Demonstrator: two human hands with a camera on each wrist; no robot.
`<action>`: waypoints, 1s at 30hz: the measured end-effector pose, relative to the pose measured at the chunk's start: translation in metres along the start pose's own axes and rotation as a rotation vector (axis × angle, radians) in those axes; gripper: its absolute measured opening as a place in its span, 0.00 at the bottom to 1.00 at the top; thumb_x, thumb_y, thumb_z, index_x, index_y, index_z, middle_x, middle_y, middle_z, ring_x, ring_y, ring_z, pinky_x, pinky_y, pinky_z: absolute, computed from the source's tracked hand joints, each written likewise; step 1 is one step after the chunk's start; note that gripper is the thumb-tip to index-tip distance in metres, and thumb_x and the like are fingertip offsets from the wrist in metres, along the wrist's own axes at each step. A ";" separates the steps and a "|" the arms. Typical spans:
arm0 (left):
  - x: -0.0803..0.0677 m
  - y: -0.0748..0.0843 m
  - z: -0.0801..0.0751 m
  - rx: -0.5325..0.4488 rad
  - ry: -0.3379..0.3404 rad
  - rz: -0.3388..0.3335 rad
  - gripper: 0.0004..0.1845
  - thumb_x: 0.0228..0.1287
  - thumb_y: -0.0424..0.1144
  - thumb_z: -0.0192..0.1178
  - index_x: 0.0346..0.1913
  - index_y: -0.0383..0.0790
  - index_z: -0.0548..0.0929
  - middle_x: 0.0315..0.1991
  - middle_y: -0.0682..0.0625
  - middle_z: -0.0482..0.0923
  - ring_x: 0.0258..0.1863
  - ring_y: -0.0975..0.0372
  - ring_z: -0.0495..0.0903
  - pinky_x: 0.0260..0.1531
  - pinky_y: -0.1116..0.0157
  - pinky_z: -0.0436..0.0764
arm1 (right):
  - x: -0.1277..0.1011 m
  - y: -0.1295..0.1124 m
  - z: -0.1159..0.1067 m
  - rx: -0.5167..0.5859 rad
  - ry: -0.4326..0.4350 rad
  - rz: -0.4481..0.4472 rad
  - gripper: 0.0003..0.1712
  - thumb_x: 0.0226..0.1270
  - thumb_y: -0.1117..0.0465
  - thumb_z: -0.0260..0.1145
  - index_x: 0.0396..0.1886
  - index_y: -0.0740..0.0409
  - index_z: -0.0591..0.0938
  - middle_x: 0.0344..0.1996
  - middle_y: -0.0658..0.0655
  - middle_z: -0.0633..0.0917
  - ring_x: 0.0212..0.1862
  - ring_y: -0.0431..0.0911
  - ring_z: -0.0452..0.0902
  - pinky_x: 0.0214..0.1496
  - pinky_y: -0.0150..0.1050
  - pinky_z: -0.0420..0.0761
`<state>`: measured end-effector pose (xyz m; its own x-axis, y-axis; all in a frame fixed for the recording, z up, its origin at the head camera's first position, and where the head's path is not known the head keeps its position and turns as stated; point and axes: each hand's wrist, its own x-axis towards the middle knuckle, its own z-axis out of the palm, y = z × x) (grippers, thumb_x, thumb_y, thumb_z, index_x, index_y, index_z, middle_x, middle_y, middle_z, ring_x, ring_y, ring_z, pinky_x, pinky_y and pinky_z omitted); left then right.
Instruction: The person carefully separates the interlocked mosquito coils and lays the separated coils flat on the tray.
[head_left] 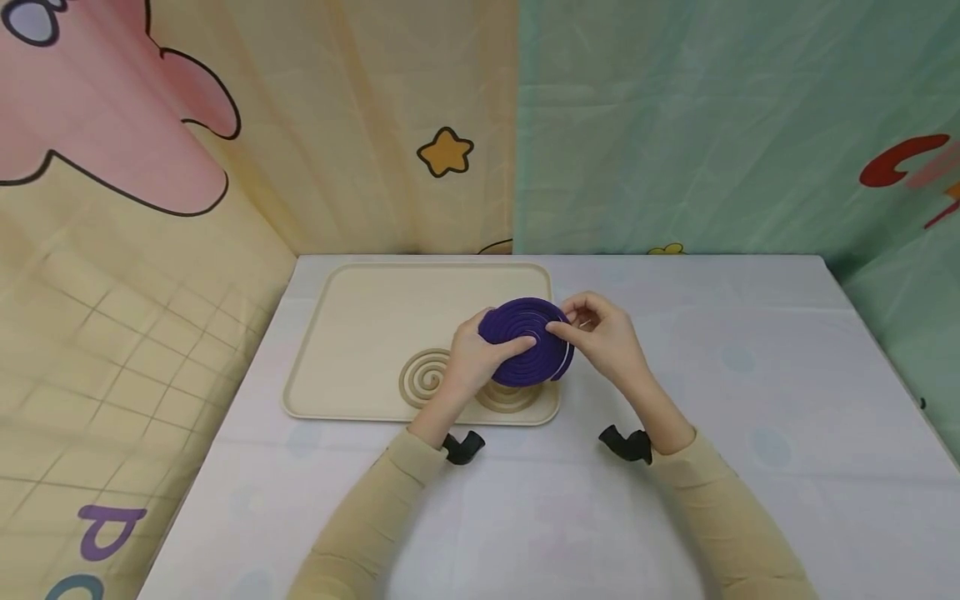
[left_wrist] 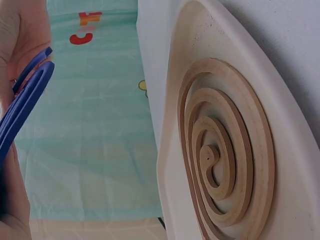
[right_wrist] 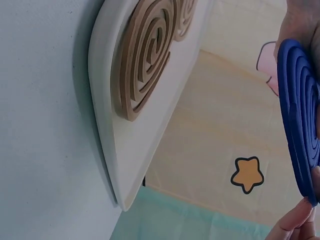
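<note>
A purple spiral coil point(head_left: 525, 340) is held in the air above the near right corner of a cream tray point(head_left: 360, 333). My left hand point(head_left: 471, 360) grips the coil's left edge and my right hand point(head_left: 596, 333) pinches its right edge. In the left wrist view the coil's edge point(left_wrist: 25, 102) shows at the left; in the right wrist view the purple coil point(right_wrist: 300, 115) fills the right side. Two tan spiral coils lie flat on the tray: one point(head_left: 423, 377) left of my left hand, the other point(head_left: 513, 397) partly hidden under the hands.
The tray sits on a table with a pale cloth point(head_left: 750, 400). Cartoon-printed curtains point(head_left: 675, 125) hang behind and at both sides. The tan coil point(left_wrist: 225, 155) lies close in the left wrist view, and the tray edge point(right_wrist: 107, 150) in the right wrist view.
</note>
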<state>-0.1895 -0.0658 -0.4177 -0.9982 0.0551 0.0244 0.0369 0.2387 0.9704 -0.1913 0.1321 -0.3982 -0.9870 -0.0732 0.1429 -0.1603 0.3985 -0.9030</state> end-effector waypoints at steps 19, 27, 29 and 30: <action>-0.007 0.007 -0.010 -0.010 0.023 0.092 0.29 0.50 0.40 0.77 0.58 0.44 0.83 0.52 0.45 0.85 0.53 0.54 0.84 0.56 0.61 0.82 | -0.005 0.010 0.005 0.193 -0.039 0.108 0.14 0.61 0.58 0.73 0.40 0.62 0.82 0.29 0.41 0.82 0.32 0.34 0.79 0.39 0.27 0.82; -0.005 0.006 -0.010 0.094 -0.067 0.041 0.28 0.49 0.43 0.77 0.55 0.40 0.84 0.47 0.44 0.87 0.47 0.54 0.86 0.50 0.61 0.84 | -0.006 0.000 0.001 -0.031 -0.050 0.060 0.17 0.63 0.53 0.72 0.44 0.60 0.86 0.39 0.59 0.88 0.38 0.38 0.82 0.42 0.28 0.81; -0.005 0.006 -0.011 0.080 -0.074 0.042 0.28 0.50 0.43 0.77 0.56 0.41 0.84 0.48 0.44 0.87 0.48 0.54 0.86 0.50 0.61 0.84 | -0.005 -0.001 0.000 -0.011 -0.065 0.074 0.17 0.63 0.53 0.72 0.44 0.61 0.85 0.37 0.56 0.88 0.36 0.37 0.82 0.41 0.28 0.81; -0.005 0.005 -0.011 0.065 -0.076 0.041 0.28 0.50 0.43 0.77 0.56 0.41 0.84 0.48 0.44 0.87 0.48 0.54 0.85 0.51 0.61 0.84 | -0.005 0.000 0.000 0.018 -0.076 0.087 0.17 0.63 0.54 0.72 0.45 0.62 0.85 0.36 0.53 0.88 0.35 0.37 0.82 0.41 0.29 0.82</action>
<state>-0.1847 -0.0755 -0.4100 -0.9895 0.1383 0.0428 0.0827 0.2973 0.9512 -0.1866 0.1326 -0.3991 -0.9936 -0.1081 0.0331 -0.0730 0.3904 -0.9178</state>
